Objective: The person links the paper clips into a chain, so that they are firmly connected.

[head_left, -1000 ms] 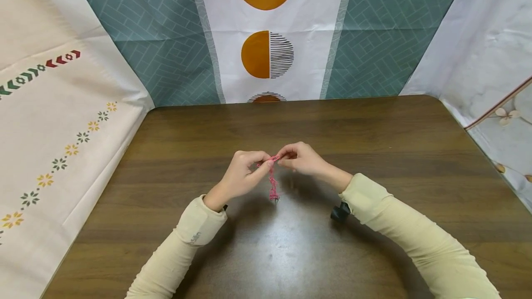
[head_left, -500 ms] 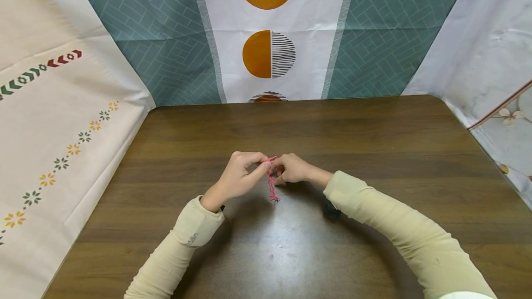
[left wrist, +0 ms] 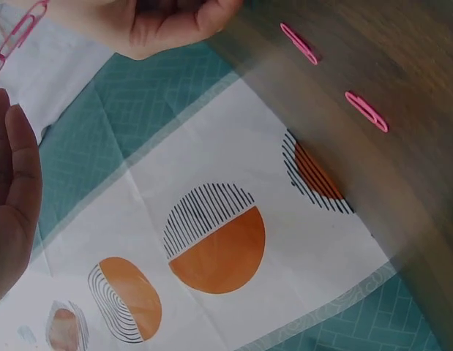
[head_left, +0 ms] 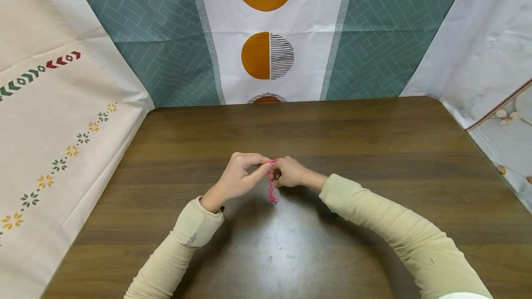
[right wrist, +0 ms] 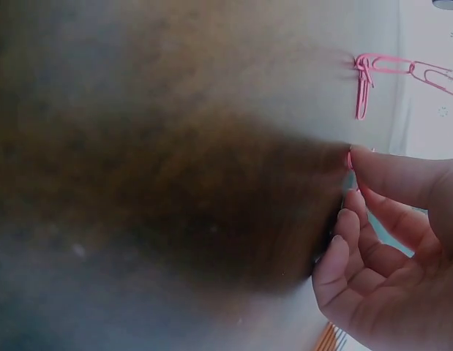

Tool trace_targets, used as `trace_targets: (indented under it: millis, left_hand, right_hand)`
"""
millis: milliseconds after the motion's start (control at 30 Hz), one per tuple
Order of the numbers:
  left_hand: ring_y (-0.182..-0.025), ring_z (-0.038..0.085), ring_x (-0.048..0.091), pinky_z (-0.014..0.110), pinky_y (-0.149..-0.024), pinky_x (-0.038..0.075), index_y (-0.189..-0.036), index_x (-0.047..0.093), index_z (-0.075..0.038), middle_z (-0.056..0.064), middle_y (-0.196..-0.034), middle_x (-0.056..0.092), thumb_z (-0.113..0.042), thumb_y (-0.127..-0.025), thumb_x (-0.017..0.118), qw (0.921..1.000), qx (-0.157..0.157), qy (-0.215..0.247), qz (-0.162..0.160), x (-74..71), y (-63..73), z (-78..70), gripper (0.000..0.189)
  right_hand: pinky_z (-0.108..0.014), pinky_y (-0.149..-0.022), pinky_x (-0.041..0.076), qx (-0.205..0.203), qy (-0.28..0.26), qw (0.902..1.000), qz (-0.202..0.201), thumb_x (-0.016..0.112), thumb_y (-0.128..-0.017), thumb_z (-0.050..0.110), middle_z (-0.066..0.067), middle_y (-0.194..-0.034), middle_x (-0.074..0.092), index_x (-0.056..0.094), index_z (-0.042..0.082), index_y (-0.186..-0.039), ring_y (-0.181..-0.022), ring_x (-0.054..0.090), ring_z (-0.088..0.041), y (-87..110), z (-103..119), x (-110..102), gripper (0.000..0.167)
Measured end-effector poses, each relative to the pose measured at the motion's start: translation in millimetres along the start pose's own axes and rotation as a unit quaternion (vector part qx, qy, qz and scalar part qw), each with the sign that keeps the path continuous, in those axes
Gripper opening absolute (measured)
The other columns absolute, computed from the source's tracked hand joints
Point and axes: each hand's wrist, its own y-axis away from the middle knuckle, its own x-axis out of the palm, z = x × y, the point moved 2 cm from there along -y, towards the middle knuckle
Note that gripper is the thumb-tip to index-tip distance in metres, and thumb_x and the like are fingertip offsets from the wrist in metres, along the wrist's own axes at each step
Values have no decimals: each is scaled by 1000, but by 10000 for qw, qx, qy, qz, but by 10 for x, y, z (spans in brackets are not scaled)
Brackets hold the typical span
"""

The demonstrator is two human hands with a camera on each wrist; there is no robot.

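A chain of pink paper clips (head_left: 272, 189) hangs over the table, below the fingertips. In the head view my left hand (head_left: 238, 175) pinches its top between thumb and index finger. My right hand (head_left: 293, 171) is directly beside the chain's upper part, fingers curled inward. The right wrist view shows the right hand (right wrist: 402, 227) pinching a pink paper clip (right wrist: 350, 160), mostly hidden by the fingertips. Linked paper clips (right wrist: 364, 91) hang beyond the thumb there. In the left wrist view, linked clips (left wrist: 17, 36) show at the upper left between parts of a hand.
Two separate pink paper clips, one nearer the top (left wrist: 298, 44) and one lower (left wrist: 366, 111), appear against the wooden table in the left wrist view. The brown table (head_left: 266, 128) meets a patterned cloth (head_left: 166, 68) at the back. A cream cloth (head_left: 62, 119) flanks its left side.
My right hand has moved left and slightly down, from the chain's top end to close beside its upper part. My left hand has stayed almost still, pinching the chain.
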Motion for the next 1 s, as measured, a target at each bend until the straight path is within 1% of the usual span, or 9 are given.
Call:
trace_targets:
  millis: [133, 200, 300, 467, 567, 667, 767, 900, 1000]
  left_hand:
    - [-70, 14, 64, 24, -64, 50, -87, 69, 4, 10, -81, 68, 5, -81, 60, 10000, -64, 36, 5, 11, 14, 17, 11]
    - [-70, 14, 64, 24, -64, 50, -88, 68, 5, 10, -82, 68, 5, -81, 59, 9998, -146, 94, -10, 19, 18, 25, 12]
    - [-67, 12, 63, 23, -61, 49, -86, 68, 3, 8, -79, 68, 6, -81, 59, 9996, -246, 157, -61, 29, 19, 31, 11]
    - [-62, 11, 62, 22, -54, 46, -82, 68, 0, 7, -72, 67, 4, -81, 60, 9994, -290, 133, -113, 29, 12, 29, 9]
    - [-61, 10, 62, 21, -54, 45, -82, 68, -1, 6, -68, 66, 2, -82, 61, 9994, -317, 106, -75, 28, 9, 26, 8]
    - [-61, 9, 62, 21, -54, 45, -81, 68, -1, 6, -68, 66, 1, -82, 61, 9994, -326, 67, -28, 33, 7, 30, 7]
    - [-61, 9, 61, 22, -54, 45, -82, 68, -1, 6, -68, 66, 1, -82, 61, 9995, -316, 58, -1, 36, 4, 33, 7]
    - [-61, 9, 61, 24, -53, 46, -82, 68, -1, 3, -67, 65, 2, -81, 62, 9995, -314, 70, 7, 39, 1, 40, 7]
    - [-61, 9, 61, 23, -52, 45, -82, 68, 0, 2, -67, 65, 3, -81, 62, 9995, -307, 69, 18, 44, 1, 51, 7]
  right_hand:
    - [-19, -51, 36, -200, -30, 9998, -49, 70, -65, -5, 5, -59, 50, 57, 8, -70, -55, 45, -5, 44, 15, -3, 19]
    - [-18, -51, 37, -242, -116, 9996, -43, 66, -67, -7, 4, -60, 52, 57, 7, -72, -55, 46, -5, 63, 11, -6, 17]
    - [-18, -52, 37, -236, -379, 9990, -10, 62, -71, -9, 3, -63, 54, 59, 6, -74, -56, 47, -5, 96, -12, -17, 15]
    - [-20, -54, 40, -118, -1036, 9945, -30, 58, -80, -7, -1, -67, 56, 61, 3, -82, -56, 48, -8, 178, -45, -72, 11]
    - [-24, -53, 46, -54, -1459, 9893, -42, 57, -84, -4, -7, -69, 59, 61, -1, -85, -54, 55, -14, 229, -37, -123, 5]
    - [-32, -52, 51, 46, -1855, 9826, -16, 57, -86, -2, -13, -74, 61, 61, -2, -87, -55, 59, -19, 272, -26, -172, 4]
    - [-36, -56, 52, 122, -2148, 9766, -7, 56, -85, -6, -15, -77, 62, 61, -3, -91, -58, 61, -19, 314, -26, -221, 9]
    - [-38, -61, 53, 138, -2526, 9675, -37, 50, -83, -14, -16, -78, 62, 62, -6, -95, -62, 62, -17, 370, -37, -287, 18]
    - [-41, -63, 53, 199, -2862, 9579, -114, 51, -83, -14, -22, -81, 63, 62, -9, -93, -63, 62, -19, 412, -38, -348, 16]
